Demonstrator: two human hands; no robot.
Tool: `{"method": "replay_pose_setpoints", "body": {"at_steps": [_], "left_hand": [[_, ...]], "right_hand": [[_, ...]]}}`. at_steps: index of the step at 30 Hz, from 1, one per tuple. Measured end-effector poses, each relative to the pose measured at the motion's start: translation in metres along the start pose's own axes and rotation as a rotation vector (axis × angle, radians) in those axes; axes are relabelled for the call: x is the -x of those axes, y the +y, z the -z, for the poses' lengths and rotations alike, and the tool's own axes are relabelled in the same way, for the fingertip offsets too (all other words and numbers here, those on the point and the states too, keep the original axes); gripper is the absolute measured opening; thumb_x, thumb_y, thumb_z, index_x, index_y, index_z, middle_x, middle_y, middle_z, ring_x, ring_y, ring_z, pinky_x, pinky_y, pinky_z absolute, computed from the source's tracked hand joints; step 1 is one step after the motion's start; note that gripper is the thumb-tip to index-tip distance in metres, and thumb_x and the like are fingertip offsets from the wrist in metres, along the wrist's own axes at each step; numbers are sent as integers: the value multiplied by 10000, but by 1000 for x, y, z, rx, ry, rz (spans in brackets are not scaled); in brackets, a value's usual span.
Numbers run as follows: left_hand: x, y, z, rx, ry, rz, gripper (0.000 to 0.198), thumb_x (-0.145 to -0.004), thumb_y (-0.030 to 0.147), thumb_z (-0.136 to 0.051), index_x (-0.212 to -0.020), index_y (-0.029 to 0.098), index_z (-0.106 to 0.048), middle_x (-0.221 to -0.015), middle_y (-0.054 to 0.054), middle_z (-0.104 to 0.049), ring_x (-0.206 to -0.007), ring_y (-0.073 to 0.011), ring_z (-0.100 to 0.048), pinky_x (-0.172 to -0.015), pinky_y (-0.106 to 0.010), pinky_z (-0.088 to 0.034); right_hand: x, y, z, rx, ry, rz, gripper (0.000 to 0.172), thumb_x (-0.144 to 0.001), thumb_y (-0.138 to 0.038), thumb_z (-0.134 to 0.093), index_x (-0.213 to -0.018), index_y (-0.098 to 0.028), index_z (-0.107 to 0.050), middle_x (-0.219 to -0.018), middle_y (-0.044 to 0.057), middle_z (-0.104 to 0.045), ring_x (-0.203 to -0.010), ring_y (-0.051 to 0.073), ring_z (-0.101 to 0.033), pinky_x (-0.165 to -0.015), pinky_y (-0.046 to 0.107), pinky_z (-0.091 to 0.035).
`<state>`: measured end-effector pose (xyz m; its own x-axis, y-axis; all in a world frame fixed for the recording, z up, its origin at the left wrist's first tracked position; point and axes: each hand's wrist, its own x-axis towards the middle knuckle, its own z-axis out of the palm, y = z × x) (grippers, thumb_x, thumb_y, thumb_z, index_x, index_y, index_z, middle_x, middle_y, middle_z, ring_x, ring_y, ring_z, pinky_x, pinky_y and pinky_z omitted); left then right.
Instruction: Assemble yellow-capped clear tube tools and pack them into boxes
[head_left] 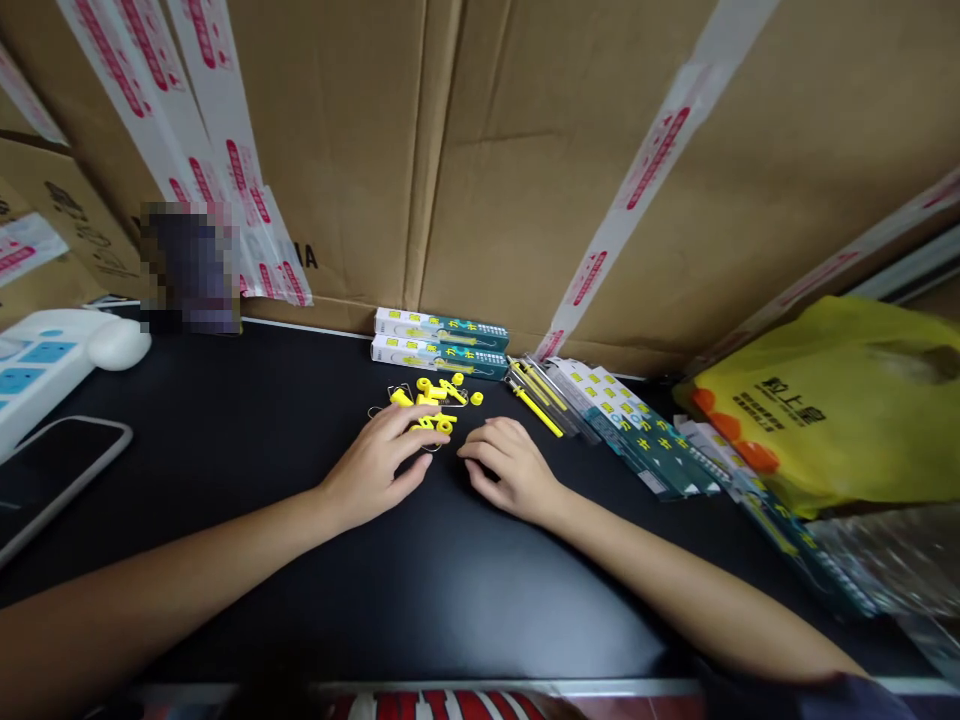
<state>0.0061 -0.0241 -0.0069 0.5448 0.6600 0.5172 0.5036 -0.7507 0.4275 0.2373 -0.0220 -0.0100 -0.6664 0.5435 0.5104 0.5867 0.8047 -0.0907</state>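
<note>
Cardboard cartons [525, 150] w/ printed tape back a black desk [247, 440]. Head view: L hand [379, 455] lies palm down, fingers spread flat, tips touching the pile of small yellow plastic pcs [439, 395] at desk centre, just in front of two boxed packs [439, 345]. R hand [510, 465] rests just beside the pile, fingers loosely curled; can't tell whether it pinches anything. Recommended: pin the pile w/ L fingertips and pick one pc at a time w/ R thumb and forefinger. Pcs look light and round, so probably roll easily toward the sleeved yellow tools [536, 400].
</note>
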Motion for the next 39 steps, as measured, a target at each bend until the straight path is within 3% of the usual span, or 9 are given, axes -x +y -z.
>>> {"method": "replay_pose_setpoints", "body": {"at_steps": [4,10,14,20,24,29,39], "left_hand": [[1,1,-1,-36,-56,-94,259,-881,146,-481,-1071,240,-629,-1279,-51,-553,-1228,-205,-481,-1104,-471,-288],[-1,-2,-2,-48,-1,-49,226,-876,150,-486,-1013,238,-642,-1231,-40,-587,-1168,-197,-529,-1086,-470,-303],[-2,-3,-2,-51,1,-49,212,-875,151,-486,-978,234,-651,-1197,-33,-610,-1147,-192,-545,-1087,-465,-299],[-2,-1,0,-63,24,-52,215,-887,159,-467,-959,234,-655,-1161,-38,-630,-1111,-192,-570,-1080,-475,-300],[-1,0,1,-67,40,-64,214,-884,148,-464,-936,231,-654,-1123,-29,-644,-1084,-180,-583,-1086,-473,-291],[0,0,0,-51,33,-88,217,-880,137,-466,-925,235,-655,-1081,-17,-651,-1051,-161,-598,-1089,-463,-291],[0,-1,-1,-38,-19,-132,215,-882,142,-465,-933,228,-655,-1079,-29,-654,-1032,-165,-609,-1068,-483,-320]], "right_hand": [[1,5,1,29,36,-95,116,-868,-153,-497,-903,-178,-604,-852,57,-650,-784,175,-538,-708,307,-392],[0,14,-4,127,56,-170,142,-878,-162,-471,-873,-174,-612,-774,45,-623,-735,173,-515,-666,294,-363],[1,14,-5,241,24,-217,155,-887,-179,-458,-888,-172,-612,-774,44,-607,-741,178,-512,-675,289,-362],[12,33,5,504,-61,-487,161,-899,-253,-474,-951,-164,-598,-902,84,-603,-865,221,-530,-741,307,-363],[16,46,13,677,-150,-584,176,-908,-269,-469,-941,-153,-596,-923,107,-596,-861,245,-521,-707,325,-344],[15,46,19,741,-224,-607,192,-903,-303,-496,-917,-137,-592,-911,123,-596,-844,251,-519,-684,330,-338],[15,42,20,762,-202,-583,138,-874,-279,-549,-895,-143,-555,-877,132,-611,-820,259,-536,-648,336,-368]]}}
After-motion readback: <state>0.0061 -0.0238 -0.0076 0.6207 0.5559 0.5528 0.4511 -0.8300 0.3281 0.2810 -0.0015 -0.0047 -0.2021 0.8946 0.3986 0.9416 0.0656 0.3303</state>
